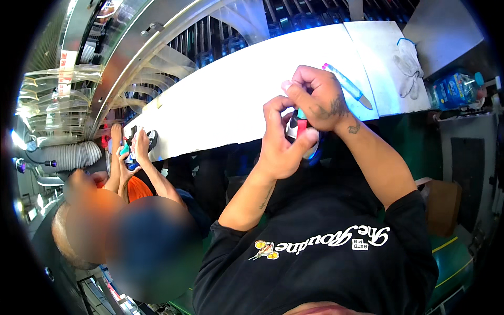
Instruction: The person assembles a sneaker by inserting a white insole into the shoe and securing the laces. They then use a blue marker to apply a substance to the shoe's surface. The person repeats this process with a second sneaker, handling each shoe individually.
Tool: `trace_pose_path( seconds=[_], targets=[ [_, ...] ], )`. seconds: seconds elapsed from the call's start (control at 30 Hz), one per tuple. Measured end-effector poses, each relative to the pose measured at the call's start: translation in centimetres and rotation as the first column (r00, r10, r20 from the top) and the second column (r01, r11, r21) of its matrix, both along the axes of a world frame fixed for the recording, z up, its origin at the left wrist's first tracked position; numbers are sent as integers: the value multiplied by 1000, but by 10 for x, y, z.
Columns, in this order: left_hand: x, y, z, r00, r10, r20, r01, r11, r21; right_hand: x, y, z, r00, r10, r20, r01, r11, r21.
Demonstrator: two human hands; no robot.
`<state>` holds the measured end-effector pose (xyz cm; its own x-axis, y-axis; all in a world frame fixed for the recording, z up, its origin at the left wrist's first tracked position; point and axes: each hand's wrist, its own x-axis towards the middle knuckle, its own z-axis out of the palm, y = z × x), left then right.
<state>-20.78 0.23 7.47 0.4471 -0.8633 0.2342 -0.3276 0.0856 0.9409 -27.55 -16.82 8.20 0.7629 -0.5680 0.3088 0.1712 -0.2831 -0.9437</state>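
My left hand (282,140) is wrapped round what looks like a shoe (302,127), with red, white, black and teal parts showing between the fingers. Thumb and fingers press on it from both sides, and much of it is hidden. Just above and to the right, my right hand (321,98) is closed, its thumb and curled fingers pinched together over the top of the shoe. Whatever sits in that pinch is too small or hidden to make out. Both hands are at the near edge of a long white worktable (226,100).
A slim blue tool with a pink end (347,86) lies right of my hands. Farther right are a white glove (409,68) and a blue-labelled bottle (455,91). At left, other people's hands (139,147) handle similar shoes. A cardboard box (443,207) stands low at right.
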Motion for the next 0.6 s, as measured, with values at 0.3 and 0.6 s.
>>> trace_pose_path(
  seconds=[0.3, 0.6],
  targets=[
    [-4, 18, -59, 769, 239, 593, -167, 970, -175, 23, -33, -9, 986, -29, -167, 51, 990, 129],
    [16, 12, -14, 719, 183, 670, 42, 951, -306, 18, -38, -13, 989, 98, -111, -72, 974, 215]
  ],
)
